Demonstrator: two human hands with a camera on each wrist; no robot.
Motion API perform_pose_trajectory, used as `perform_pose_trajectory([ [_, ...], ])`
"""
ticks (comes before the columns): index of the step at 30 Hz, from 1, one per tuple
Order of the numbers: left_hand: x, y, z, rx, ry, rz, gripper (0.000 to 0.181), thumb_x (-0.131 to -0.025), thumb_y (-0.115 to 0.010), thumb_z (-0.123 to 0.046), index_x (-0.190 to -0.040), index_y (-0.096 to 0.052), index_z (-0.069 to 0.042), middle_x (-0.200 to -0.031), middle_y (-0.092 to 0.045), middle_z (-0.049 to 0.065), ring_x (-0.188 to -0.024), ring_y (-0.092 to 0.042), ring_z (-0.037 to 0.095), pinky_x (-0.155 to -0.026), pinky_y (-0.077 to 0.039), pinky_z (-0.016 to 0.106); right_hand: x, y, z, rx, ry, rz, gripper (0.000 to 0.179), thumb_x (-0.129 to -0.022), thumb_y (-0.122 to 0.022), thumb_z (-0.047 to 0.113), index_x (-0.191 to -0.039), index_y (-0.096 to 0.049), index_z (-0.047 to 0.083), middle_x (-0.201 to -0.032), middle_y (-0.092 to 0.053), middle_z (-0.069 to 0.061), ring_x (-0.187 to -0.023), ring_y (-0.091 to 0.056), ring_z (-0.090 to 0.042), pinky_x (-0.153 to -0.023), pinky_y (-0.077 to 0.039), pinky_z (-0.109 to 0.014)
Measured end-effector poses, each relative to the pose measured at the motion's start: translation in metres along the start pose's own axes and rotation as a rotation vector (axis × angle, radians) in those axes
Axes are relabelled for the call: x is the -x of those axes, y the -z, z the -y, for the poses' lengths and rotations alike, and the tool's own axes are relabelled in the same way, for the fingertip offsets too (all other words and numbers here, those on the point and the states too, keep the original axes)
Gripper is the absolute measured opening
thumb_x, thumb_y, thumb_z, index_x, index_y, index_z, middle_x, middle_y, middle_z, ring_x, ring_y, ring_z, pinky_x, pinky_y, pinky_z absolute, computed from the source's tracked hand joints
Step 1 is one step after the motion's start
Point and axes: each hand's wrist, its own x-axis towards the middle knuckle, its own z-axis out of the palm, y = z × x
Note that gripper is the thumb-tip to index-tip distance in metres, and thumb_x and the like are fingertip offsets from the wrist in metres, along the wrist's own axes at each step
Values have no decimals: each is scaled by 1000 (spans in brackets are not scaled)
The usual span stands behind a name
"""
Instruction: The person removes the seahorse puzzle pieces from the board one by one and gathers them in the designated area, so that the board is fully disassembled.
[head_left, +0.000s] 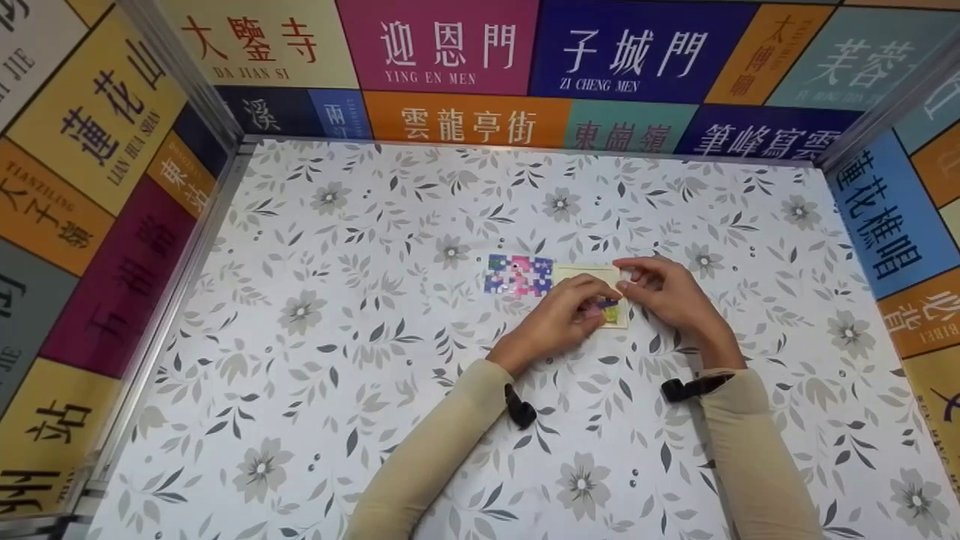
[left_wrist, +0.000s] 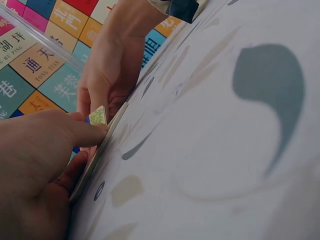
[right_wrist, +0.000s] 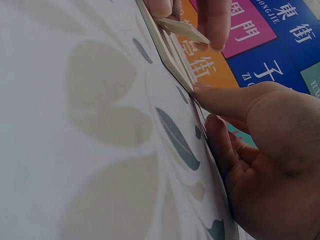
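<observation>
A shallow pale puzzle tray (head_left: 589,268) lies on the table below both hands. My left hand (head_left: 559,319) pinches a jigsaw piece (left_wrist: 98,116) between thumb and fingers, tilted up over the tray's near part; green patterning shows on its face. In the right wrist view the piece's pale edge (right_wrist: 185,30) stands slanted above the tray. Yellow-green and pink patches show inside the tray, partly covered by my left fingers. My right hand (head_left: 671,296) holds the tray at its right side, thumb on the rim and index finger at the far corner.
Left of the tray, right against it, lies a block of joined jigsaw pieces (head_left: 517,275) in pink, blue and purple. A white floral cloth (head_left: 390,337) covers the table. Panels with Chinese lettering (head_left: 450,52) stand along the back and both sides.
</observation>
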Motion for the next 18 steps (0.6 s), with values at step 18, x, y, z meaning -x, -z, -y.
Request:
perform_pose_trajectory([
  [18, 2, -1, 3, -39, 6, -15, 36, -99, -80, -19, -133, -71, -15, -124, -70, 4, -110, -67, 15, -101, -50, 16, 0, -1, 0, 9, -1, -7, 39, -102, -78, 18, -140, -73, 11, -106, -67, -13, -85, -62, -9, -75, -51, -15],
])
